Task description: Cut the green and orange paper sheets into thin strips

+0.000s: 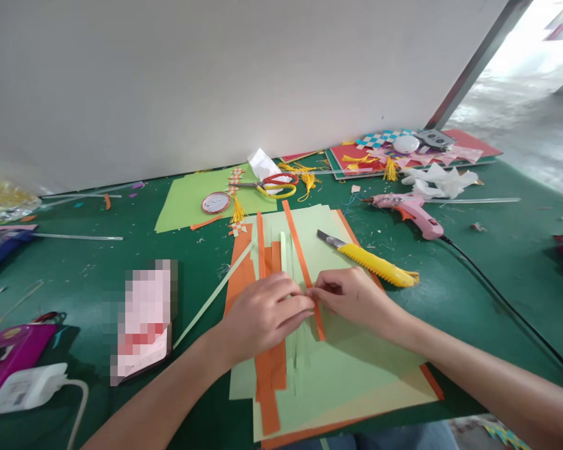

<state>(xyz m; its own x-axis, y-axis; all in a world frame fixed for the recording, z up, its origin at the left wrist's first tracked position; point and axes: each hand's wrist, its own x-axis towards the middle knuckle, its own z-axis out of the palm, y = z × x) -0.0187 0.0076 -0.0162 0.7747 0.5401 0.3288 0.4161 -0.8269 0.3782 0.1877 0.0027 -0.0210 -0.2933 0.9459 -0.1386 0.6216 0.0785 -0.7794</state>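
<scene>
My left hand [268, 310] and my right hand [354, 294] meet fingertip to fingertip over a stack of pale green paper [356, 356]. Between them runs a narrow orange paper strip [299, 247], lying lengthwise on the stack. My right thumb and forefinger pinch it about halfway along. The fingers of my left hand are closed against the same strip, their tips partly hidden. Beneath my left hand lie more orange strips [264, 369] and thin pale green strips [284, 250]. A yellow craft knife [375, 264] rests on the paper just beyond my right hand, blade pointing away.
At right lies a pink glue gun [410, 209] with a black cord. Scissors [274, 185], a round tin [216, 202] and yellow tassels [238, 211] are by the wall. A phone [145, 319] and a white plug [28, 389] sit left on the green table [478, 275].
</scene>
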